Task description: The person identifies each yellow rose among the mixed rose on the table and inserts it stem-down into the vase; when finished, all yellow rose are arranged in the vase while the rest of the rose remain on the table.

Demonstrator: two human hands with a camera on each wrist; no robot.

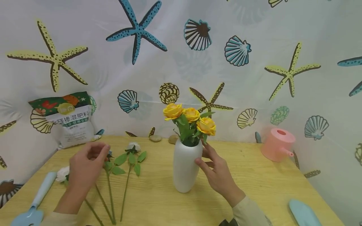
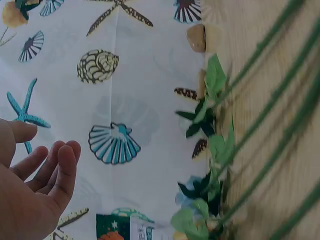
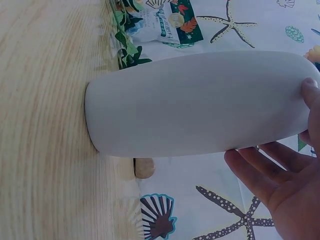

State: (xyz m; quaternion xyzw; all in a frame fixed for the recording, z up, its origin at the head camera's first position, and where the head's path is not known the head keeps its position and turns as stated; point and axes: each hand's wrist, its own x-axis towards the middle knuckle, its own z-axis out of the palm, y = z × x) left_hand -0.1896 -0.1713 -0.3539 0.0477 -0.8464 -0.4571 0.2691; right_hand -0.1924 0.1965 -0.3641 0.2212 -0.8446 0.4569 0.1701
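A white vase (image 1: 185,166) stands on the table with three yellow roses (image 1: 191,115) in it. My right hand (image 1: 219,172) holds the vase near its top, thumb on the front and fingers along the right side; the right wrist view shows the thumb and fingers against the vase (image 3: 200,105). Over the loose flowers at left hovers my left hand (image 1: 86,164), fingers loosely bent and holding nothing, as the left wrist view also shows. Beneath and beside it lie green stems (image 1: 108,191), a white flower (image 1: 63,174), another white flower (image 1: 134,146) and a partly hidden blue one.
At the far left a fertilizer bag (image 1: 76,125) leans by the patterned cloth backdrop. A light blue hand tool (image 1: 43,191) lies at the near left. To the right are a pink watering can (image 1: 278,144) and a light blue object (image 1: 304,213). Stones (image 1: 155,138) sit behind.
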